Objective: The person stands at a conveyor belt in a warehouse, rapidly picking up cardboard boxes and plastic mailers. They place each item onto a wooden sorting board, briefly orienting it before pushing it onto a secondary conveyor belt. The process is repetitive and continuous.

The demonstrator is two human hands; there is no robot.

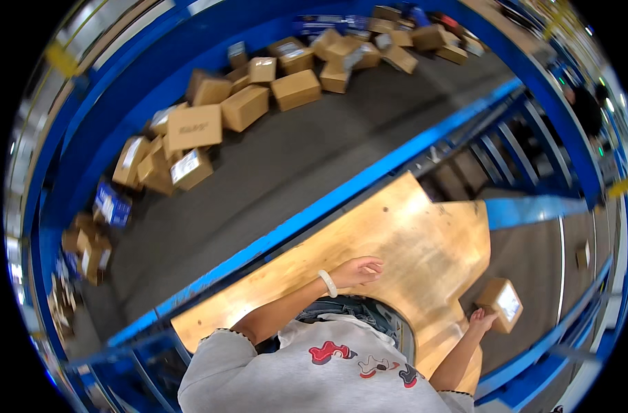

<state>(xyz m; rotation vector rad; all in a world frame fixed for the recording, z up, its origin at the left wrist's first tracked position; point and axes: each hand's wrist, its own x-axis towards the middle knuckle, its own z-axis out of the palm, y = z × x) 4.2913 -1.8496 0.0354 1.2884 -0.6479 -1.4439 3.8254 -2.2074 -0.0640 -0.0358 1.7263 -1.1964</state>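
Grey sweatshirt [328, 372] with red and dark printed shapes fills the lower edge, closest to the lens; both bare forearms leave it upward. Left hand [359, 270]: white wristband [328, 283] at the wrist, fingers [373, 265] loosely curled and relaxed, grasping nothing, lying on or just above the wooden worktop [410, 234]; contact cannot be told. Right hand [480, 319]: fingers spread against the near lower side of a small cardboard box [501, 303], touching it, grip only partial, whether it is truly clasped cannot be told. That box carries a white label on its upper face, sits tilted, and lies just beyond the right fingertips, at the edge of the worktop over the dark conveyor belt [527, 261] to the right. Beyond the left fingers, a blue rail [341, 196] runs diagonally along the worktop's far edge. Past that rail, well apart from both hands, a wide dark belt [273, 172] carries many brown cardboard boxes [245, 103] strewn in a loose band, several with white labels, plus a blue box [112, 204] at far left. Blue frame bars [507, 144] stand beyond the right fingers.
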